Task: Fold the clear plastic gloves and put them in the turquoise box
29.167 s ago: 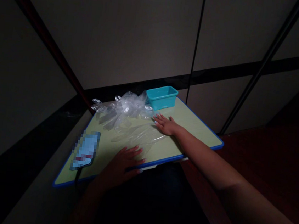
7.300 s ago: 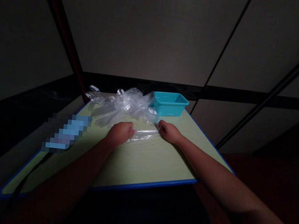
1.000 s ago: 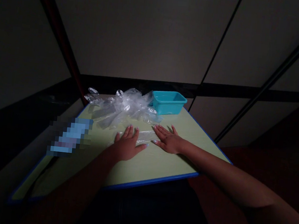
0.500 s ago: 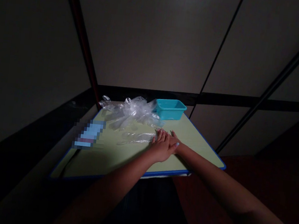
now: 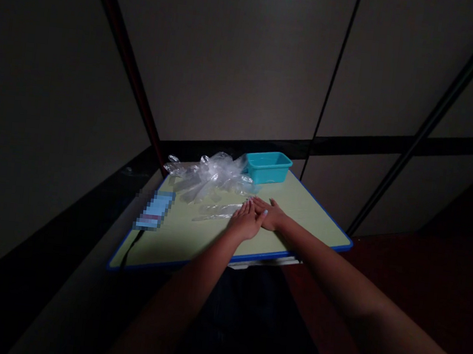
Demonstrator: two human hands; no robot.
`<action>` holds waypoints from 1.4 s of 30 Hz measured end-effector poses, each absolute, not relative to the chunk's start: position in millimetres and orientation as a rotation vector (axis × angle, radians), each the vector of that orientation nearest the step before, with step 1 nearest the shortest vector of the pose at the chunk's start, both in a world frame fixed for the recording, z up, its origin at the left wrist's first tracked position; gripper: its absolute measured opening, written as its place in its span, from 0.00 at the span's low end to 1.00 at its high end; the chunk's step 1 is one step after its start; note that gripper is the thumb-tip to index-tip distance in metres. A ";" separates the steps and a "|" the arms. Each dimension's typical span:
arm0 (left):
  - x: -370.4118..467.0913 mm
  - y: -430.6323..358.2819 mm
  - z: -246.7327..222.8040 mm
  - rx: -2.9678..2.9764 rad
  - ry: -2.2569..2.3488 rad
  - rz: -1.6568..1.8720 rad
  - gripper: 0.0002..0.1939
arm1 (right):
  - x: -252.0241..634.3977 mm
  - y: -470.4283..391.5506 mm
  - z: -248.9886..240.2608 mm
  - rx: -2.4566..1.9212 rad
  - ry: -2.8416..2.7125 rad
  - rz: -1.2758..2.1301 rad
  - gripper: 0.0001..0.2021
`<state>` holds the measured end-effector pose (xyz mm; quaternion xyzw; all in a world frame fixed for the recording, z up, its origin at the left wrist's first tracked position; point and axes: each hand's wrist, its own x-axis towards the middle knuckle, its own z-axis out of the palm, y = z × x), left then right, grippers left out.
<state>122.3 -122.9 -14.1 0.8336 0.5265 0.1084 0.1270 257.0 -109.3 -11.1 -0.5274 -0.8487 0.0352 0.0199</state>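
A clear disposable plastic glove (image 5: 216, 211) lies flat on the table, its right end covered by my hands. My left hand (image 5: 245, 223) presses down flat at that end, fingers stretched out. Beside it, my right hand (image 5: 273, 216) is also flat, with the thumb spread and the fingertips close to the left hand's fingers. Neither hand grasps anything. Just behind them is a crumpled heap of similar clear plastic gloves (image 5: 215, 175).
A turquoise plastic basket (image 5: 267, 172) stands at the back right of the pale yellow, blue-edged table (image 5: 307, 224). Near the left edge lies a blurred-out blue rectangular item (image 5: 154, 210) with a dark strap. Panelled walls rise behind.
My left hand has slid left and partly off my right hand, which now shows more fully. The view has tilted slightly; the heap and basket stay in place.
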 end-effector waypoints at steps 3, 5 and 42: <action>110.3 -123.4 -13.5 2.443 1.582 0.243 0.40 | 255.8 -109.4 -11.9 -1.649 -2.608 0.124 0.30; 101.2 -123.8 -13.7 2.455 1.609 0.211 0.39 | 255.6 -109.4 -12.0 -1.642 -2.610 0.119 0.31; -56.6 -106.0 -11.9 2.384 1.681 0.920 0.08 | 253.8 -111.9 -7.9 -1.648 -2.553 0.197 0.32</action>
